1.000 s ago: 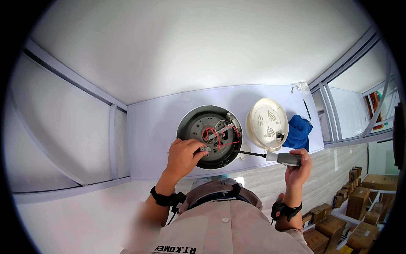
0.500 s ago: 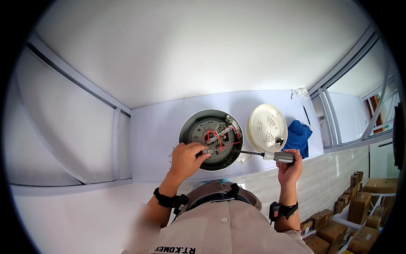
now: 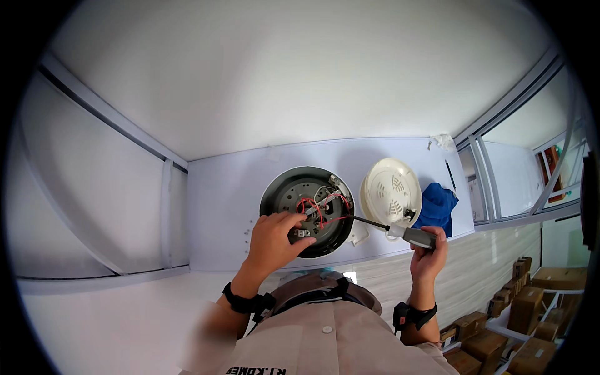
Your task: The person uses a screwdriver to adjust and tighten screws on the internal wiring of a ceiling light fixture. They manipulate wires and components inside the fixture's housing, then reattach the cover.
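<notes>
An upturned round appliance (image 3: 289,195) lies on the white table (image 3: 219,206), its dark open underside showing red wires and metal parts. My left hand (image 3: 272,239) rests on its near rim, fingers pinching a small part inside. My right hand (image 3: 429,250) grips the grey handle of a screwdriver (image 3: 400,232); its thin shaft points left, the tip reaching inside the underside by the red wires. The cream round bottom cover (image 3: 391,192) lies beside the appliance on the right.
A crumpled blue cloth (image 3: 437,206) sits right of the cover, a dark pen (image 3: 450,175) behind it. Window frames (image 3: 500,181) stand at the right. Brown cardboard boxes (image 3: 531,306) are stacked on the floor at lower right. A white wall rises behind.
The view has shifted slightly. My left hand has moved a little further onto the appliance's rim; my right hand still holds the screwdriver at the underside.
</notes>
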{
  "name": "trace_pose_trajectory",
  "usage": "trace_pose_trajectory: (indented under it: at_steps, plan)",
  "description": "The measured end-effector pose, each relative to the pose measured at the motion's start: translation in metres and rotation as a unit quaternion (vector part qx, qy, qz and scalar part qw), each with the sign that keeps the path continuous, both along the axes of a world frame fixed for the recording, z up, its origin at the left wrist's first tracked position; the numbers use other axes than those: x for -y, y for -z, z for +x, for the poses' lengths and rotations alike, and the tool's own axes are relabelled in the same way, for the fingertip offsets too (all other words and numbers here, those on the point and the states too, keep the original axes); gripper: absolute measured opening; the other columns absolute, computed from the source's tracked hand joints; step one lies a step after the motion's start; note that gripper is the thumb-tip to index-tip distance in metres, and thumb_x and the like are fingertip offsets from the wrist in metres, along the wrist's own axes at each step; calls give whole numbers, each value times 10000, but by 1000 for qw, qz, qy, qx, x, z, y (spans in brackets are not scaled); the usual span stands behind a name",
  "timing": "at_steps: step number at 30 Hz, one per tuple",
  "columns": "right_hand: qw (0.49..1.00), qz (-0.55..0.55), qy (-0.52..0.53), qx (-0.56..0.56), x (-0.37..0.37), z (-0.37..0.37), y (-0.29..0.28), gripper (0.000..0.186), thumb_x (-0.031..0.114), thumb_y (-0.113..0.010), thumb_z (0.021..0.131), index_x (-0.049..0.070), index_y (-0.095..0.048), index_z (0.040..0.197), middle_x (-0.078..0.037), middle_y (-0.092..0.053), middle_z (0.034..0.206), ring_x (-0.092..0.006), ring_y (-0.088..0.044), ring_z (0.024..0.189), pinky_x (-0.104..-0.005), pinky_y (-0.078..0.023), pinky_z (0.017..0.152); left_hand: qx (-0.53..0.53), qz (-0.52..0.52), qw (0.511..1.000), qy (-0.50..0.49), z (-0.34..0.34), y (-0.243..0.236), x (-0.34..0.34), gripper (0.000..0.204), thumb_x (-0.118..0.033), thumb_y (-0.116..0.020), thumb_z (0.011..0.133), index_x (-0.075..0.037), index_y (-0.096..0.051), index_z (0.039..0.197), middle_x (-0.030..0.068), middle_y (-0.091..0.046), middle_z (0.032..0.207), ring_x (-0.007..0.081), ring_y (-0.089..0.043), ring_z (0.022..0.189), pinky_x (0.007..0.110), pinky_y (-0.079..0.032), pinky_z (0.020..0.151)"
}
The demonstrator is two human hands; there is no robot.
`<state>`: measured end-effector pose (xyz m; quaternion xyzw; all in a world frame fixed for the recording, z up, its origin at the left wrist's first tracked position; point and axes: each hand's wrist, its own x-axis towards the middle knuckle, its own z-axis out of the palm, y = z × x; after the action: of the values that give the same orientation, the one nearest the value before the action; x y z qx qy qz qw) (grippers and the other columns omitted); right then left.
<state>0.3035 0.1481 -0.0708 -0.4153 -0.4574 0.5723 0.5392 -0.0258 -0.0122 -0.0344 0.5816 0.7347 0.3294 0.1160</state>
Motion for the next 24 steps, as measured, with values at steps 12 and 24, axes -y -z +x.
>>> trace_pose_trajectory:
  at_steps: [12,24]
  plan:
    - [872,408,-162,218,18,-63,-109,332,304,-852,837,14,-730,944,-109,-726,763,-237,-627,590,-332,-488,583,-7,17,999,-40,19,5,-12,481,-257,-923,743,-113,-672,1127,34,-707,966,273,-649,898,419,-470,829]
    - [857,396,-154,290,10,-127,-127,229,242,-851,857,60,-734,931,-81,-738,732,-274,-672,594,-337,-514,598,48,67,995,-64,23,1,-33,530,-205,-926,736,-102,-634,1166,47,-686,965,262,-652,891,406,-485,791]
